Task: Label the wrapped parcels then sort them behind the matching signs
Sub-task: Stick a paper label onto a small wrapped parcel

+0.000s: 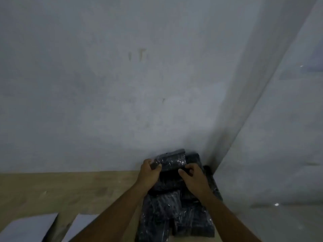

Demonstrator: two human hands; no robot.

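Two hands up at the far end of a heap of dark parcels, both on the same one. Left hand point(149, 169) curled round the left end of the top parcel point(172, 159), gripping it, thumb on the near side. Right hand point(194, 179) at that parcel's lower right edge, fingers bent and pinching the wrap there; blurred, so finer detail of the hold not to be made out. Top parcel black, wrapped in glossy clear film, lying crosswise and slanted, right end farther up, close against the grey back wall point(122, 84). Beneath and nearer, the heap point(174, 215) of more black film-wrapped parcels, loosely stacked and overlapping, running from the corner toward the camera along the right part of the wooden worktop point(70, 189). Right side of the heap touching or just beside the pale side wall point(279, 154); cannot tell which. Both forearms bare, reaching in from the bottom edge over the heap. Well apart to the left, at the near edge of the worktop, a white sheet point(28, 227) and, just right of it, a second sheet point(82, 226), bare wood between, each cut off by the frame
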